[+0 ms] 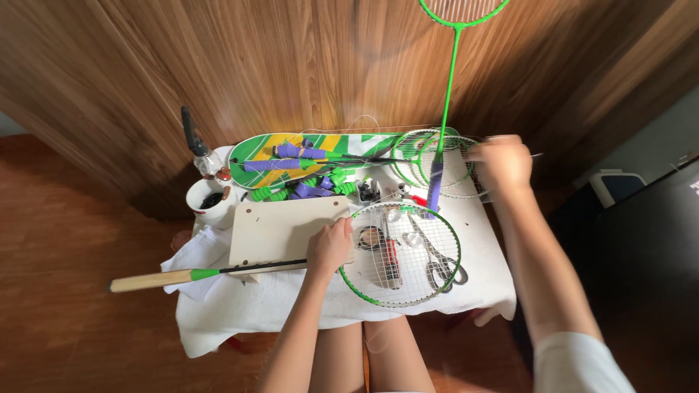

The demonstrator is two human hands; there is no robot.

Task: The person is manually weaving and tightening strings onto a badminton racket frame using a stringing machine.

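Covering a small table, white cloth [233, 313] meets wood walls; hands [331, 247] grip rackets [400, 255].

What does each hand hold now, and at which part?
Left hand presses the green racket at the throat, beside the head. Right hand is blurred over stacked rackets; its hold cannot be told.

Colours and patterns about my two hands.
Under my left hand [330, 246]: a racket [399, 253] with a bright green frame, a white string grid, a black shaft and a pale wooden handle with a green collar; beside that hand, a cream board [280, 229] on a white cloth [480, 280]. Beneath the strings, scissors [440, 262] in grey metal. Beyond my left hand, a racket cover [291, 156] patterned in green, yellow and white, with purple grips [302, 151]. By my right hand [502, 166]: green-framed rackets [437, 156] and a purple-wrapped handle [435, 182]. Backdrop: brown wood-grain wall [291, 65].
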